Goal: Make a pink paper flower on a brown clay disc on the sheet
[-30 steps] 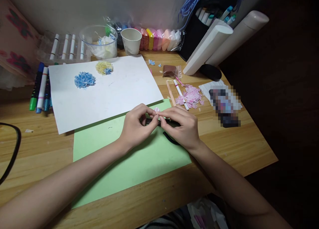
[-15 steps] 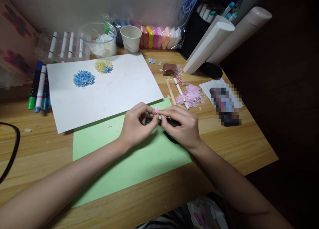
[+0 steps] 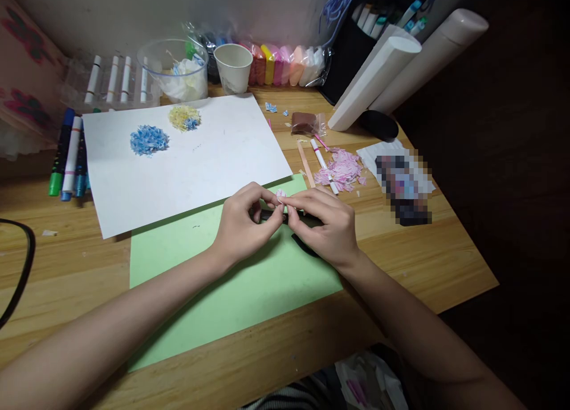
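Observation:
Between the fingertips of my left hand (image 3: 247, 223) and my right hand (image 3: 325, 223) is a small pink-and-white paper piece (image 3: 280, 194). Both hands are closed in a pinch, and the fingers hide most of the piece. Beneath them lies a black-handled tool (image 3: 305, 243), largely covered, so its kind does not show. Under that is a green sheet (image 3: 214, 303). A heap of pink paper scraps (image 3: 342, 167) lies beyond my right hand, with a white marker (image 3: 321, 160) across it and a flat wooden stick (image 3: 305, 163) beside it.
A white sheet (image 3: 214, 154) bears a blue scrap pile (image 3: 149, 140) and a yellow one (image 3: 181, 117). Behind stand a clear tub (image 3: 151, 71), a paper cup (image 3: 233, 71) and bagged coloured clay (image 3: 285, 66). White rolls (image 3: 374, 86) lean at the right, near a blurred object (image 3: 403, 190).
The hands and the pink paper piece stay almost where they were. The view has shifted only slightly.

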Available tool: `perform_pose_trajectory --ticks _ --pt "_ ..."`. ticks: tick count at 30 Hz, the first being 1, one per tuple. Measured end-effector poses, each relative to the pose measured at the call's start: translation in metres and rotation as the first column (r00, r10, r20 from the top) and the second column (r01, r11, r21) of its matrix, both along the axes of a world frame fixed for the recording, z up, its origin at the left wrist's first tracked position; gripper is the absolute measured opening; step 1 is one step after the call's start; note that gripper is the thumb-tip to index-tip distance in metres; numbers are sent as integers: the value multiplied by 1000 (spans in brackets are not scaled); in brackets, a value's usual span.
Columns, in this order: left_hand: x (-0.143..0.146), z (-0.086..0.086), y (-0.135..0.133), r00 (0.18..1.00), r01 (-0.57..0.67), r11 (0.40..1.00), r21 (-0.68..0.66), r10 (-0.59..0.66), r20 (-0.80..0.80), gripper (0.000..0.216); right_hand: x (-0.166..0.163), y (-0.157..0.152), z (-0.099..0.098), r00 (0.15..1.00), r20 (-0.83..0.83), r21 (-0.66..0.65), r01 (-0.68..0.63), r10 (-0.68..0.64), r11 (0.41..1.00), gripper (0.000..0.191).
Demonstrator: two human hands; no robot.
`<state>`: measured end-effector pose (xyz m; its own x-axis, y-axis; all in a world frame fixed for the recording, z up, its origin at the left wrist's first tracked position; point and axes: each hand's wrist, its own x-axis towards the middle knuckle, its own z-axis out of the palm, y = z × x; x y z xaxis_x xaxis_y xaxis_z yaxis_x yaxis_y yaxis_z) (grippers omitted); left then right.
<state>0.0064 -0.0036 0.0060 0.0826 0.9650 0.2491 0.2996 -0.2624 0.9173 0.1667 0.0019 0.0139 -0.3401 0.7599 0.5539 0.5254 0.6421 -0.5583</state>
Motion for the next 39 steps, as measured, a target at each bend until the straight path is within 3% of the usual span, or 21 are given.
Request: perform_pose_trajectory --ticks 12,39 --pt "0 1 1 1000 -10 999 -34 10 -6 2 -1 -1 -2 995 93 135 8 -21 991 23" --pt "0 1 1 1000 -16 996 -82 18 23 1 -2 -1 -1 992 122 165 6 -27 986 27"
